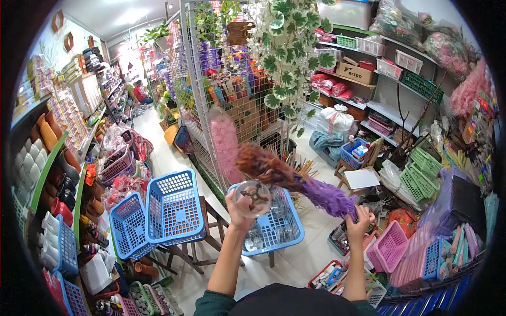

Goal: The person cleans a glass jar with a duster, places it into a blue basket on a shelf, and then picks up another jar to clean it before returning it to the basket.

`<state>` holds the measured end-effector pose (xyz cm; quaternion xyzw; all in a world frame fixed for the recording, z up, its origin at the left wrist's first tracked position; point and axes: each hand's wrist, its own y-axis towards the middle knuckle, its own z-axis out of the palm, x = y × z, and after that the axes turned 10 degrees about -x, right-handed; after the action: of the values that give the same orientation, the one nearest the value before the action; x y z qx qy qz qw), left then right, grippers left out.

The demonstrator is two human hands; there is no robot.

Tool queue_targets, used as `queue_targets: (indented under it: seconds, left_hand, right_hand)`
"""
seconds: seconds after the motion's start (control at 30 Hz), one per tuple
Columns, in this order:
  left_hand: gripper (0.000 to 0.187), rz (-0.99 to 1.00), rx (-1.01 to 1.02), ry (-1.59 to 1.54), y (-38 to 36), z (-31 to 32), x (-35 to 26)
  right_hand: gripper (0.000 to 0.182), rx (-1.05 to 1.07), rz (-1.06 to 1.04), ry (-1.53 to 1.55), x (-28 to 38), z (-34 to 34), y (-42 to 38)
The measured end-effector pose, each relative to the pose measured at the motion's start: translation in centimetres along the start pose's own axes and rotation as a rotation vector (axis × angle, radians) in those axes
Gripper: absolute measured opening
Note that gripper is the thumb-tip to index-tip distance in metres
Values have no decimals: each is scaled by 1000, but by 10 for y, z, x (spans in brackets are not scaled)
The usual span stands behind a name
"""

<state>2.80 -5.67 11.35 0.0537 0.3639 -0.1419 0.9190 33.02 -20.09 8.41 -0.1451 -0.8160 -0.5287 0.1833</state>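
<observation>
Raised at the centre, my left hand (238, 210) is closed around a clear round glass or plastic piece (253, 199), seen nearly end-on. My right hand (360, 219), farther right, grips the purple end of a feathery duster-like bundle (295, 181). The bundle slants up to the left, turning from purple to brown-orange, and its brown end hangs just above the clear piece. Whether the two touch I cannot tell. Below them is a blue basket (301, 231) holding several clear items.
Two blue baskets (197, 231) stand left of centre on wooden stools. A wire grid (197, 100) with hanging leaves rises ahead. Pink baskets (391, 246) and wrapped goods lie at the right. Shelves of vases line the left. A person (140, 94) is low down in the far aisle.
</observation>
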Motion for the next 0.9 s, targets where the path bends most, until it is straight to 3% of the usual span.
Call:
queue_targets:
  seconds: [0.1, 0.13, 0.3, 0.37, 0.4, 0.5, 0.53, 0.57, 0.67, 0.73, 0.8, 0.87, 0.9]
  left_hand:
    - [75, -15, 138, -34, -3, 2, -4]
    - [71, -33, -1, -62, -6, 15, 1]
    - [75, -147, 118, 16, -1, 1, 19]
    - [76, -208, 140, -266, -3, -13, 9]
    - [74, -172, 23, -383, -4, -7, 1]
    - [70, -152, 61, -345, 3, -15, 12]
    - [63, -173, -74, -269, -3, 1, 11]
    - [63, -173, -77, -270, -5, 6, 13]
    - [59, -256, 200, -714, 8, -7, 19]
    - [60, -137, -23, -603, 16, 8, 0]
    - [60, -65, -86, -528, 5, 21, -3]
    - [64, -233, 396, -678, 11, -1, 13]
    - [64, -237, 393, -676, 12, -1, 14]
  right_hand:
    - [29, 67, 27, 48, -2, 3, -4]
    - [29, 82, 0, 33, 7, 4, -2]
    - [29, 99, 47, 138, 10, 18, -7]
    - [28, 97, 41, 156, 2, 11, -7]
    - [28, 140, 60, 128, -3, 6, -6]
    - [29, 175, 70, 86, -5, 9, -18]
    - [29, 146, 95, 115, -1, 15, -24]
    - [28, 118, 120, 146, -1, 22, -31]
    - [30, 179, 117, 161, -15, 21, -47]
    - [32, 317, 120, 163, -16, 9, -45]
    - [30, 250, 142, 166, -15, 18, -50]
    - [31, 176, 199, 153, -14, 30, -55]
    - [31, 177, 204, 152, -19, 36, -60]
